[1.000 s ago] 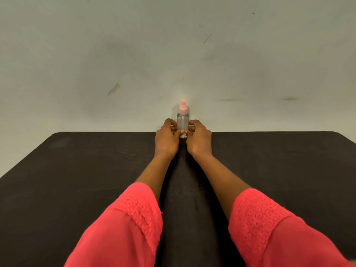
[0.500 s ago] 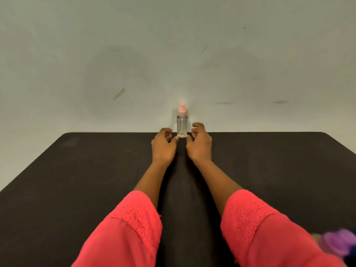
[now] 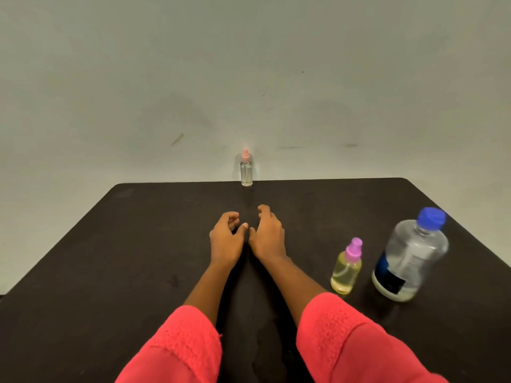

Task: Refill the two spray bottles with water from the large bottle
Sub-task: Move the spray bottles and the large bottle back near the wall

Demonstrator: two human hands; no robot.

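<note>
A small clear spray bottle with a pink cap [image 3: 246,172] stands upright at the far edge of the black table [image 3: 110,258], against the wall. My left hand [image 3: 225,239] and my right hand [image 3: 268,234] rest side by side on the table a good way in front of it, fingers loosely curled, holding nothing. To the right stands a second spray bottle [image 3: 347,268], yellowish with a purple cap. Beside it is the large clear water bottle [image 3: 409,257] with a blue cap and a dark label, both upright and capped.
A pale wall [image 3: 249,78] rises directly behind the table's far edge. My pink sleeves fill the lower part of the view. The table's right corner lies just past the large bottle.
Both hands let go of the pink-capped spray bottle and drew back toward me. The view tilted down, bringing the purple-capped bottle and the large bottle into sight.
</note>
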